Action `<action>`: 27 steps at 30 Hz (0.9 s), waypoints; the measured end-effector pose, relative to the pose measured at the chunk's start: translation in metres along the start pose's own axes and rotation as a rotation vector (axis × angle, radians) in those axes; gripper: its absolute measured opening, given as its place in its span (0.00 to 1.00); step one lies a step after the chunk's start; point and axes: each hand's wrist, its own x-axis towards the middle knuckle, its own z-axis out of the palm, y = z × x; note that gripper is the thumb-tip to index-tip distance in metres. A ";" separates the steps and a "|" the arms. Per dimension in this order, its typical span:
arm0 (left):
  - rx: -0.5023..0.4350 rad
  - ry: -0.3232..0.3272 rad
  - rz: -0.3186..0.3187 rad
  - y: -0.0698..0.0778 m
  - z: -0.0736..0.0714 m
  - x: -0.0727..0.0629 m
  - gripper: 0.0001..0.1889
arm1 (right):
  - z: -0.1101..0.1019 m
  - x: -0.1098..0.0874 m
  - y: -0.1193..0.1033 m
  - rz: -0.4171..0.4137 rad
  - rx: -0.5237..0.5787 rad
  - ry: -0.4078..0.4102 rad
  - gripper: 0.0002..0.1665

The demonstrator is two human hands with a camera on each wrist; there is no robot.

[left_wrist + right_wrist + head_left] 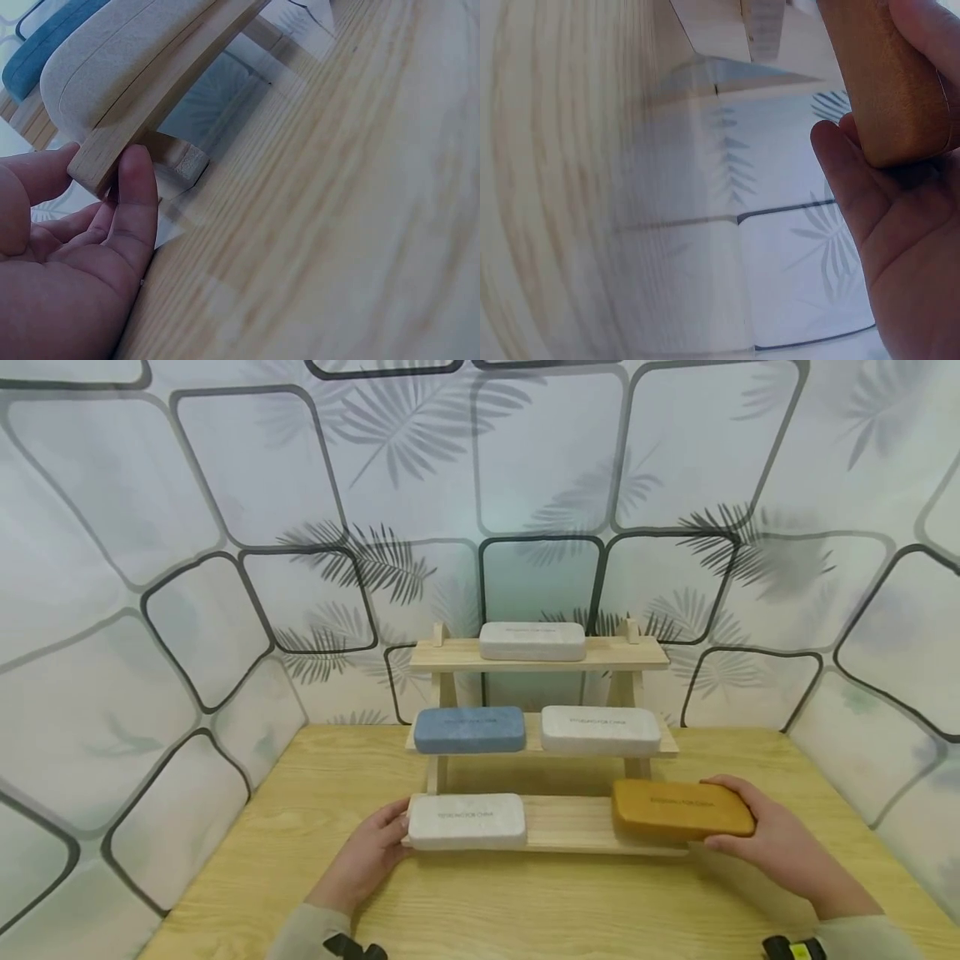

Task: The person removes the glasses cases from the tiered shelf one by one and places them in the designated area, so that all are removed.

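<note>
A mustard-yellow glasses case [678, 812] is held at its right end by my right hand [765, 835], over the right part of the wooden stand's bottom shelf [570, 822]. It juts past the shelf's end; whether it touches the board I cannot tell. In the right wrist view the fingers curl round the end of the case [896, 90]. My left hand [371, 852] pinches the left end of the bottom shelf [112, 154], beside a white glasses case [467, 822] lying there. The left wrist view shows thumb and fingers on the board's end.
On the middle shelf lie a blue glasses case [470, 730] and a white one [600, 731]. The top shelf [442, 656] bears another pale case [532, 642]. The stand rests on a wood-grain table [525, 910], with patterned curtain walls [420, 460] behind and at both sides.
</note>
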 end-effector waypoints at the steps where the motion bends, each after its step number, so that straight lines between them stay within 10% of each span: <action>1: 0.002 0.001 -0.002 0.000 0.000 0.000 0.33 | -0.001 -0.001 0.002 0.001 0.006 0.000 0.47; 27: 0.022 0.023 -0.002 0.002 0.000 0.000 0.31 | -0.024 -0.007 0.024 0.014 0.001 0.036 0.47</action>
